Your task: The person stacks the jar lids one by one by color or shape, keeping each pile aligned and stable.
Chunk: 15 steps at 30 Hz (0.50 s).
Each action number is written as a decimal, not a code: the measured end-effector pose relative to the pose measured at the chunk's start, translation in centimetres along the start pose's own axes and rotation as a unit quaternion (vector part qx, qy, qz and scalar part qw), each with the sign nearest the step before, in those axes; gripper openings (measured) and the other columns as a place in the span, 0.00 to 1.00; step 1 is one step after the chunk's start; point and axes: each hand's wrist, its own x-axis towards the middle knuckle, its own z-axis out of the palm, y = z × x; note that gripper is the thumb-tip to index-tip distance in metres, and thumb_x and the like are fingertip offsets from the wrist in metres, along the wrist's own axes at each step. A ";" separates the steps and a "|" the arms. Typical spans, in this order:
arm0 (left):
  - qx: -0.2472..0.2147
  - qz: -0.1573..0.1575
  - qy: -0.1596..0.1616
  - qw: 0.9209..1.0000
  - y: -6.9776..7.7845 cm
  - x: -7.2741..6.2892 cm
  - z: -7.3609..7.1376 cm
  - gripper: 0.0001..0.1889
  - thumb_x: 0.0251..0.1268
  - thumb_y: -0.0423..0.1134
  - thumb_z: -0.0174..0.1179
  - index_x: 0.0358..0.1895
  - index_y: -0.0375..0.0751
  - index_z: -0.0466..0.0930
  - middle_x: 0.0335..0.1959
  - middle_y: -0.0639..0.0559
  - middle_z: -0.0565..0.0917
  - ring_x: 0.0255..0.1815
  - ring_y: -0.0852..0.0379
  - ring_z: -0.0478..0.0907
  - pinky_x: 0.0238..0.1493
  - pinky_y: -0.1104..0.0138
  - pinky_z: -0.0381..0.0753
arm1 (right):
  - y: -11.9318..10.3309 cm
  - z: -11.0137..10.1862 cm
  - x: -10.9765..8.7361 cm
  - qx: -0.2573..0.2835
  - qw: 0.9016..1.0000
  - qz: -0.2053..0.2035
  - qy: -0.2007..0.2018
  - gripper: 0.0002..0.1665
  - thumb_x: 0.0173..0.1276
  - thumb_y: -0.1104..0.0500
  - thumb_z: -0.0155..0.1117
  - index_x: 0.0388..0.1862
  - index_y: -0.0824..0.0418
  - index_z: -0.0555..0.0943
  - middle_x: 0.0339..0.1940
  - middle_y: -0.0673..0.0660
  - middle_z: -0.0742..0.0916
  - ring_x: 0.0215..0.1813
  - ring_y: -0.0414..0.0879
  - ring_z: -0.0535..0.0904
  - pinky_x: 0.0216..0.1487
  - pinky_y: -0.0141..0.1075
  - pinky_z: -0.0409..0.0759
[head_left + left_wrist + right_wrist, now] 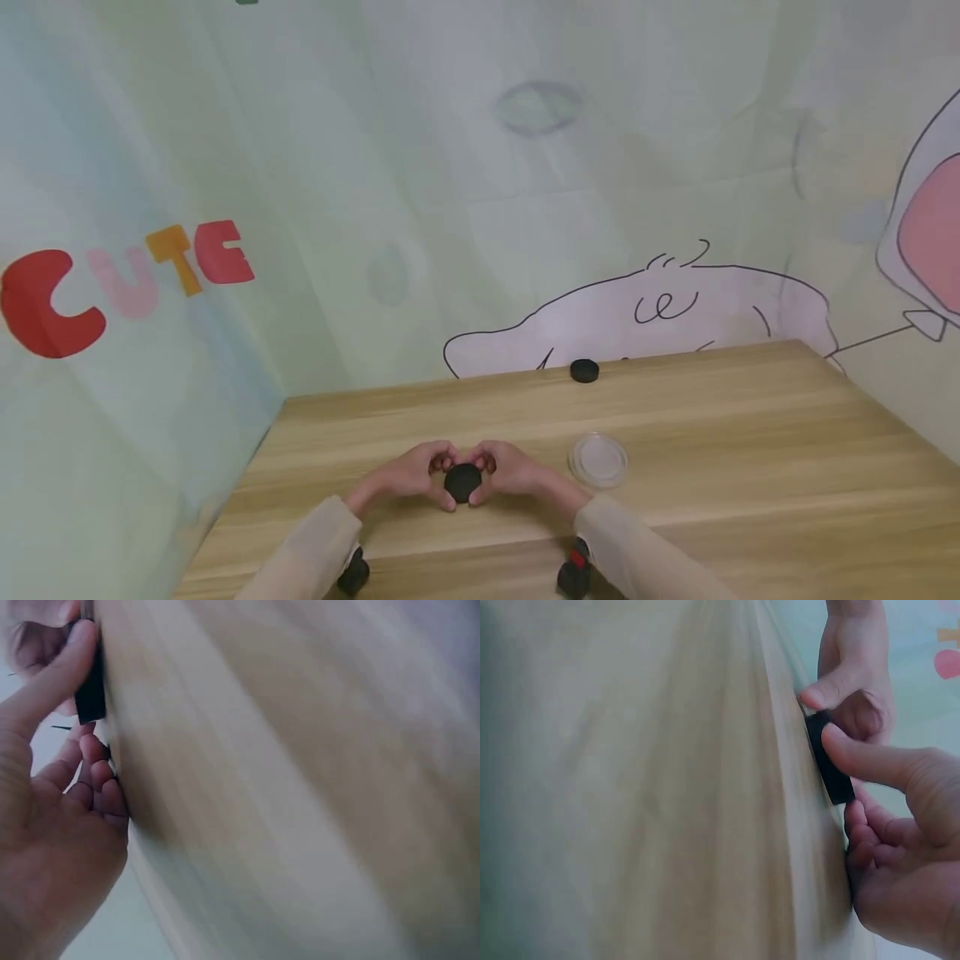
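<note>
A flat black disc [462, 483] with a thick edge lies between the two hands over the near middle of the wooden table [712, 533]. My left hand [408, 473] holds its left side, thumb at the near edge and fingers bent round the far edge. From the opposite side my right hand [517, 471] grips it in the same manner. In the left wrist view the disc [91, 697] appears edge-on, close to the tabletop, by the left thumb. The right wrist view shows the right thumb on the disc [829, 761], with the curled lower fingers close to the wood.
A clear round plastic lid or shallow dish [598, 460] lies to the right of the hands. Farther back, near the table's rear edge, sits a second black disc [584, 371]. Printed fabric [420, 208] hangs behind and to the left of the table.
</note>
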 end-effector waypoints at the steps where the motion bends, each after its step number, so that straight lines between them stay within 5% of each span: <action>1: 0.003 0.001 -0.004 1.000 0.1 0.1 -0.1 0.25 0.42 0.35 0.77 0.45 0.36 0.74 0.36 0.52 0.70 0.41 0.55 0.66 0.42 0.70 0.64 | 0.0 -0.2 0.1 0.003 1.000 0.003 -0.003 0.29 0.46 0.70 0.77 0.50 0.67 0.78 0.39 0.53 0.78 0.41 0.44 0.69 0.43 0.30 0.66; 7: 0.011 0.016 -0.028 0.999 0.7 0.6 -0.6 0.26 0.43 0.36 0.77 0.46 0.35 0.74 0.34 0.52 0.69 0.38 0.57 0.65 0.39 0.71 0.64 | 0.0 -1.2 0.4 0.012 0.999 0.016 -0.026 0.31 0.48 0.70 0.76 0.53 0.67 0.76 0.43 0.55 0.79 0.43 0.44 0.69 0.46 0.31 0.66; 15: -0.025 -0.009 -0.020 0.999 0.8 0.6 -1.3 0.27 0.50 0.37 0.74 0.51 0.31 0.73 0.31 0.51 0.74 0.33 0.59 0.70 0.36 0.72 0.69 | -0.1 -1.0 0.4 0.055 0.998 0.022 -0.027 0.30 0.54 0.68 0.72 0.57 0.69 0.75 0.44 0.57 0.79 0.45 0.45 0.71 0.46 0.31 0.69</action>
